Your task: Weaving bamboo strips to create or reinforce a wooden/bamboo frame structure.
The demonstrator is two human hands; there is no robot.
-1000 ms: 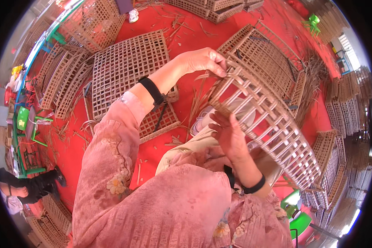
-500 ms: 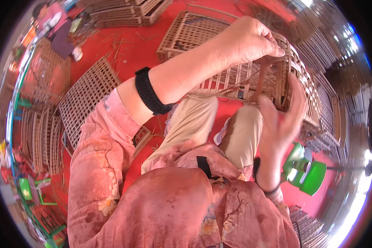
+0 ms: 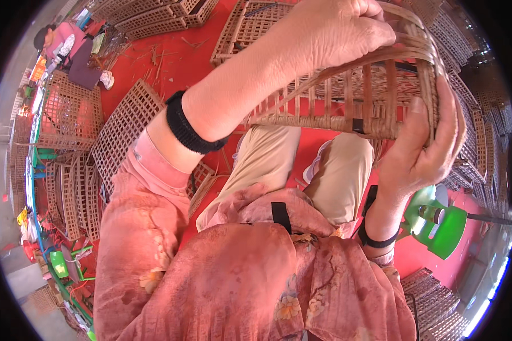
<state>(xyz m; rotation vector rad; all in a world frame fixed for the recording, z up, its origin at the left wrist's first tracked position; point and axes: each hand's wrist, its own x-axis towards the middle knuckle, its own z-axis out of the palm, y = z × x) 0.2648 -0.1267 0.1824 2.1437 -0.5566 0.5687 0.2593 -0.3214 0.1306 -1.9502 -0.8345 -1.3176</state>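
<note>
A brown woven cane basket [image 3: 324, 121] with open lattice sides lies across the space above my knees. My left hand [image 3: 341, 34] is closed at its upper rim, the fingers curled around a cane strip [image 3: 407, 53]. That strip runs along the rim, and a loose length slants down to the left under my forearm. What exactly lies between the left fingertips is partly hidden. On the basket's right end, my right hand [image 3: 429, 139] grips the braided edge, thumb on the near side and fingers wrapped around the outside.
A lattice panel [image 3: 125, 128] stands to the left, with stacked woven pieces [image 3: 159, 17] behind. At the right is a green stool [image 3: 448, 230] bearing a small jar [image 3: 432, 213]. Another person [image 3: 68, 48] sits far left. Cane scraps litter the red floor [image 3: 182, 62].
My right hand, spread and blurred earlier, has moved right and closed on the basket's edge. The basket has turned and come nearer, and my left hand has shifted along with it.
</note>
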